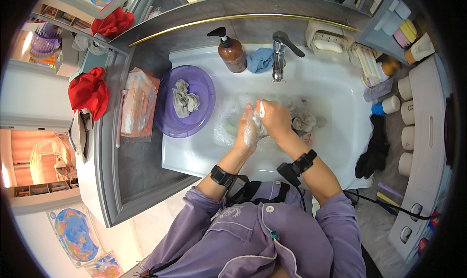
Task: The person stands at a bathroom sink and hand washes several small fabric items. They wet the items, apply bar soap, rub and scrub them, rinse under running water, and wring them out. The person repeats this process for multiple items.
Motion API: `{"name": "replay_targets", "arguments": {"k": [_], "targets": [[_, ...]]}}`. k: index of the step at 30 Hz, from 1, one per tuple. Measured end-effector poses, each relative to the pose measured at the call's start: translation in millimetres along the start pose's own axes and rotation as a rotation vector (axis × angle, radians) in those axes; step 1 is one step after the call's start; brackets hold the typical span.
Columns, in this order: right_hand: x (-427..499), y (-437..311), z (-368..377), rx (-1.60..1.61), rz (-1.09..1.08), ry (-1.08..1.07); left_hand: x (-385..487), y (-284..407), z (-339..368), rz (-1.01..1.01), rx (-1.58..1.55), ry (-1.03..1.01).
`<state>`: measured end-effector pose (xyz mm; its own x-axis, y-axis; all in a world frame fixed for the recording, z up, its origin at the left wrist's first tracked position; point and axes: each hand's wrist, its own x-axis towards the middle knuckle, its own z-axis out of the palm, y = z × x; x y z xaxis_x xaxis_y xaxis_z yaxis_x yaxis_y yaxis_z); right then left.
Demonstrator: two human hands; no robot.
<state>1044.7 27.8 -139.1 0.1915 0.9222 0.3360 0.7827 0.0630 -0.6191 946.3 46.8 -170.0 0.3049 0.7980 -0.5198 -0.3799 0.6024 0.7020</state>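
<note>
Over the soapy water of a white washbasin (343, 95), my left hand (248, 128) and my right hand (273, 119) grip one wet, light grey cloth (259, 126) between them. Suds coat the fingers and hide much of it. To the right of my hands, more greyish cloth (304, 121) lies in the cloudy water, with a pink piece (307, 140) by my right wrist. A pale green thing (231, 127) shows dimly under the foam at the left. A purple plastic basin (209, 113) on the left rim holds a twisted grey cloth (185, 99).
Behind my hands stand a chrome faucet (278, 64), a blue cloth (261, 60) and a brown pump bottle (232, 55). A soap bar (328, 46) sits in a dish at the back right. Black cloth (374, 150) lies over the right rim. A cable (386, 201) runs at my right.
</note>
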Motion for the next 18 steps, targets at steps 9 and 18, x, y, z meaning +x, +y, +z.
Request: {"name": "replay_targets", "arguments": {"k": [9, 18], "targets": [[-6, 3, 1, 0.074, -0.088, -0.025, 1, 5, -4, -0.101, 0.06, -0.051], [-15, -16, -6, 0.212, -0.23, -0.009, -6, 34, 6, -0.12, 0.014, -0.134]]}}
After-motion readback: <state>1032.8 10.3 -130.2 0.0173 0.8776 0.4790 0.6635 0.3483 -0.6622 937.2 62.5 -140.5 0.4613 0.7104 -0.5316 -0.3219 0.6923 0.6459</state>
